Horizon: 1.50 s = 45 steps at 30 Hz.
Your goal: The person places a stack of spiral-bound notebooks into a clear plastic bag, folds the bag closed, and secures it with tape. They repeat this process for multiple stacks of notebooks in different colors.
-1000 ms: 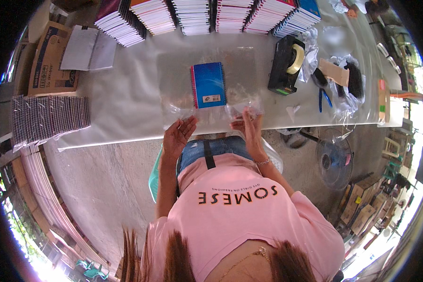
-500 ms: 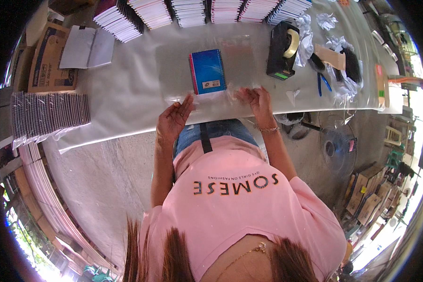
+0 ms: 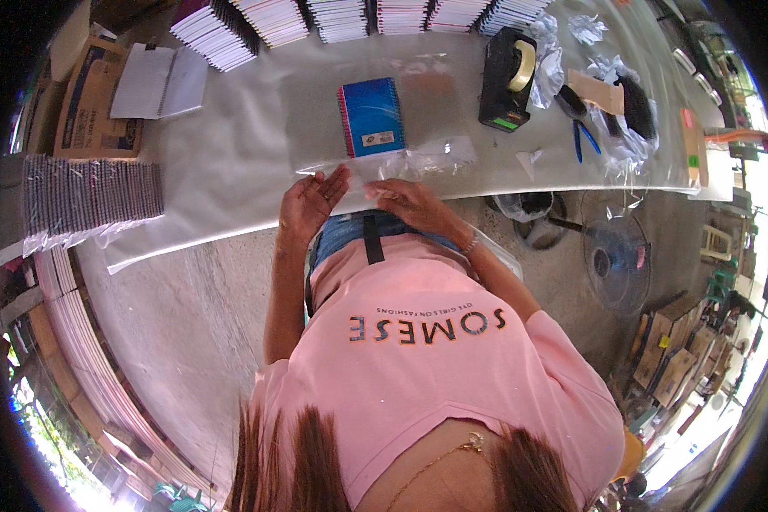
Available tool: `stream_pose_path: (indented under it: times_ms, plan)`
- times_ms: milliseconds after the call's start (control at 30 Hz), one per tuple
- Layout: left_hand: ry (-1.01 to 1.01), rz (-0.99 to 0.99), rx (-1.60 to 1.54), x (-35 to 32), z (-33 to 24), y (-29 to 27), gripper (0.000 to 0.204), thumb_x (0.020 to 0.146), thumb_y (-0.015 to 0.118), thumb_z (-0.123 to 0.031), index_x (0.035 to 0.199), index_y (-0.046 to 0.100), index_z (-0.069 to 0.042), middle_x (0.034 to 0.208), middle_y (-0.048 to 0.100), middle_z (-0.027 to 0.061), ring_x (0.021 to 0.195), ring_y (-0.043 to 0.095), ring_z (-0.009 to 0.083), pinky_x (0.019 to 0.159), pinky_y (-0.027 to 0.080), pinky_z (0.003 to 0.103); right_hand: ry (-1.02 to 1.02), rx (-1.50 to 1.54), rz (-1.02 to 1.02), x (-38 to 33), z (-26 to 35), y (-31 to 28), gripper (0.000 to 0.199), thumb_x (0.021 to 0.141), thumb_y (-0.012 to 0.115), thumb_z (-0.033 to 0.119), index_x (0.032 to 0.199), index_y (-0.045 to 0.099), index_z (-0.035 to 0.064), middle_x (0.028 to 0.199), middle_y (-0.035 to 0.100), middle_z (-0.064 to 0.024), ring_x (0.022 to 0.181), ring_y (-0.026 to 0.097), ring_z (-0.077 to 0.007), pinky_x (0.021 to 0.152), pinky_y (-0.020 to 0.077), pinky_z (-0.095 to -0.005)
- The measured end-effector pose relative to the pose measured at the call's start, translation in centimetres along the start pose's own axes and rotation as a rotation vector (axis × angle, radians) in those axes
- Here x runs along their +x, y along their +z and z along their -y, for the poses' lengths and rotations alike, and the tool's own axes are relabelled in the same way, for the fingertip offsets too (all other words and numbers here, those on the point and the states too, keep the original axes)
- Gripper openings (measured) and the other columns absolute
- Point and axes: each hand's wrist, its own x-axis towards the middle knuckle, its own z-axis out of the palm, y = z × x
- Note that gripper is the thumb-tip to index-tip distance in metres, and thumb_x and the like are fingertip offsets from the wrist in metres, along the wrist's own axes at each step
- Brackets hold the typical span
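Note:
A blue spiral notebook [image 3: 372, 118] with a pink edge lies flat on a sheet of clear plastic film [image 3: 439, 102], a white label at its near right corner. My left hand [image 3: 314, 205] is at the film's near edge, palm partly turned up and fingers stretched out. Beside it on the right, my right hand [image 3: 408, 205] reaches leftward across my waist, its fingers extended and slightly apart at the table's front edge. Wrinkled film glints just beyond both hands. Whether the fingertips touch the film is hard to tell.
Stacked notebooks [image 3: 337, 19] line the far side. At the right stand a black tape dispenser [image 3: 505, 81], blue-handled pliers [image 3: 582, 141] and crumpled plastic [image 3: 627, 158]. Leftward are an open notebook [image 3: 158, 81], a cardboard box [image 3: 94, 102] and a wrapped notebook stack [image 3: 94, 196]. A fan [image 3: 610, 260] stands beyond the table edge.
My right hand has swept left from the film's near right corner to beside my left hand. My left hand has barely moved. The notebook appears slightly farther up in view.

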Motion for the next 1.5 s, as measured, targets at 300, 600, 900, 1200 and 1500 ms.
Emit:
stream_pose_path:
  times_ms: [300, 600, 900, 1200, 1500]
  plan:
    - [0.013, -0.057, -0.035, -0.5, 0.2, 0.3, 0.030, 0.100, 0.036, -0.016, 0.092, 0.057, 0.005, 0.131, 0.049, 0.0339, 0.127, 0.048, 0.0406, 0.111, 0.040, 0.049, 0.521, 0.654, -0.424, -1.4, 0.0, -3.9, 0.075, 0.094, 0.059, 0.045, 0.146, 0.026, 0.0032, 0.095, 0.062, -0.0118, 0.076, 0.062, -0.0149, 0.067, 0.0505, -0.0272]
    - [0.023, 0.008, -0.014, -0.8, 0.6, 0.4, 0.030, 0.099, 0.036, -0.016, 0.095, 0.059, 0.004, 0.132, 0.049, 0.0340, 0.128, 0.047, 0.0401, 0.112, 0.038, 0.048, 0.496, 0.574, -0.801, -1.7, 0.5, -4.2, 0.078, 0.093, 0.061, 0.042, 0.143, 0.015, 0.0044, 0.094, 0.057, -0.0115, 0.069, 0.062, -0.0182, 0.066, 0.0529, -0.0303]
    - [-0.043, 0.116, -0.179, 0.2, -0.4, -1.2, 0.031, 0.100, 0.037, -0.012, 0.101, 0.062, 0.007, 0.140, 0.038, 0.0356, 0.139, 0.032, 0.0399, 0.117, 0.028, 0.048, 0.288, 0.919, -0.847, -0.9, -4.1, -6.9, 0.067, 0.093, 0.054, 0.012, 0.141, 0.007, 0.0096, 0.088, 0.061, -0.0172, 0.074, 0.066, -0.0276, 0.068, 0.0585, -0.0384]
    - [-0.025, -0.027, 0.340, -1.8, -1.4, -0.9, 0.036, 0.098, 0.044, -0.026, 0.111, 0.057, 0.005, 0.128, 0.052, 0.0330, 0.126, 0.050, 0.0376, 0.109, 0.039, 0.045, 0.507, 0.536, -0.773, -1.9, -2.6, -8.0, 0.044, 0.093, 0.056, 0.015, 0.132, 0.037, 0.0046, 0.089, 0.064, -0.0176, 0.069, 0.065, -0.0246, 0.068, 0.0586, -0.0374]
    - [0.393, -0.402, 1.275, 0.4, -1.8, -0.6, 0.052, 0.087, 0.071, -0.020, 0.124, 0.046, 0.005, 0.100, 0.069, 0.0162, 0.083, 0.068, 0.0198, 0.074, 0.055, 0.032, 0.415, -0.102, -0.639, -0.9, -5.9, -9.4, 0.062, 0.083, 0.073, 0.011, 0.133, 0.038, 0.0032, 0.091, 0.064, -0.0107, 0.071, 0.066, -0.0188, 0.063, 0.0533, -0.0320]
